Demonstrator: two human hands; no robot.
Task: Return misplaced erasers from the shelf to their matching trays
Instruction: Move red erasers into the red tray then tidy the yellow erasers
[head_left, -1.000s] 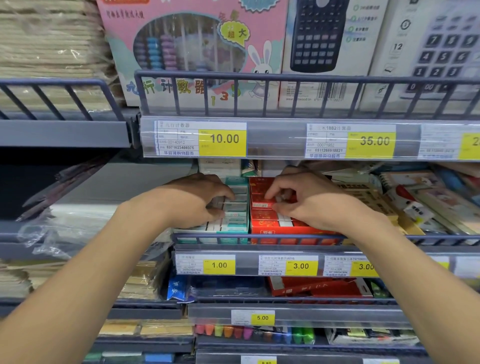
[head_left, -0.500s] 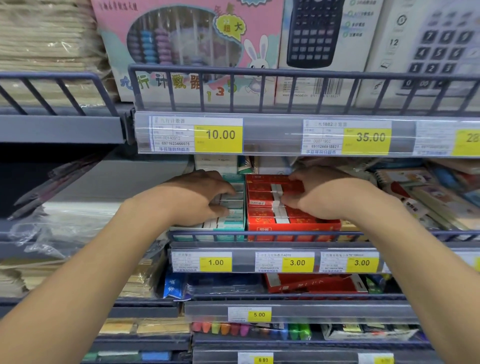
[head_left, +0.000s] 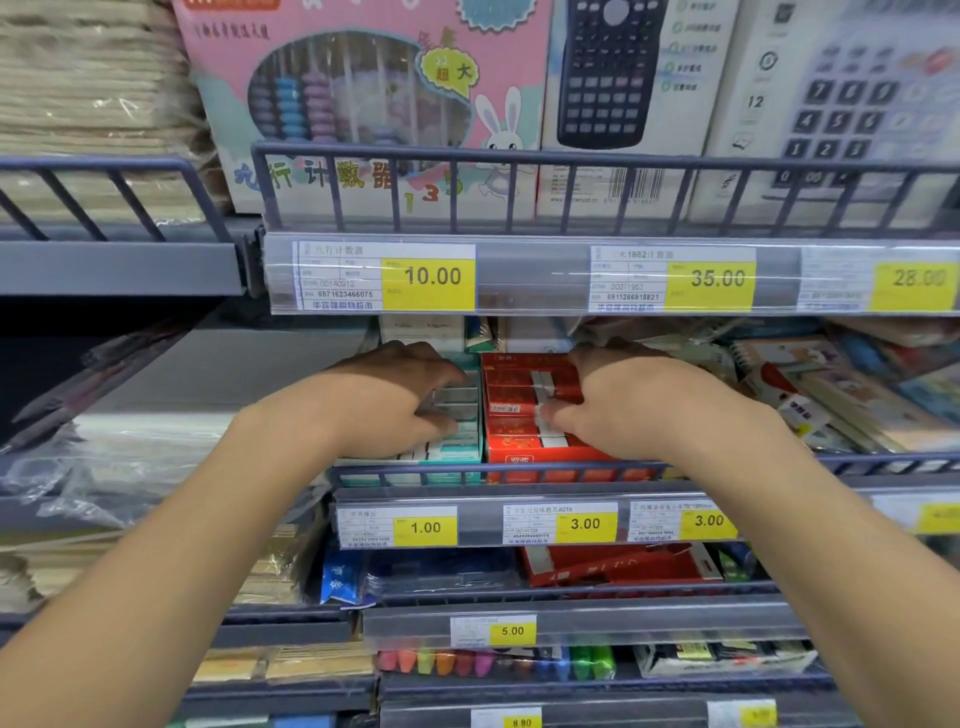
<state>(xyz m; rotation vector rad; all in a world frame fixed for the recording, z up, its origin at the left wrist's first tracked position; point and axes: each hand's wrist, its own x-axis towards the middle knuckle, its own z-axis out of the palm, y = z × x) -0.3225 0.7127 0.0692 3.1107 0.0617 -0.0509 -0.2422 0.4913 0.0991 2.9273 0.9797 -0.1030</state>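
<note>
A tray of teal-and-white erasers (head_left: 457, 452) sits on the middle shelf, right beside a tray of red erasers (head_left: 519, 447) with white bands. My left hand (head_left: 395, 400) lies over the teal tray, and its fingers and thumb curl round a few of the erasers there. Over the red tray, my right hand (head_left: 623, 400) has curled fingertips pinching the white band of a red eraser (head_left: 524, 387) in the middle row. What lies under either palm is hidden.
A wire rail (head_left: 519, 470) fronts the shelf, with price tags below it. The upper shelf edge (head_left: 530, 275) hangs close above my hands. Notebooks and packets (head_left: 831, 395) crowd the right, plastic-wrapped stock (head_left: 130, 457) the left. Lower shelves hold more red boxes (head_left: 613, 564) and coloured highlighters (head_left: 493, 662).
My right hand slid from the left front of the red tray toward its back and now curls over the middle row. My left hand stayed on the teal tray.
</note>
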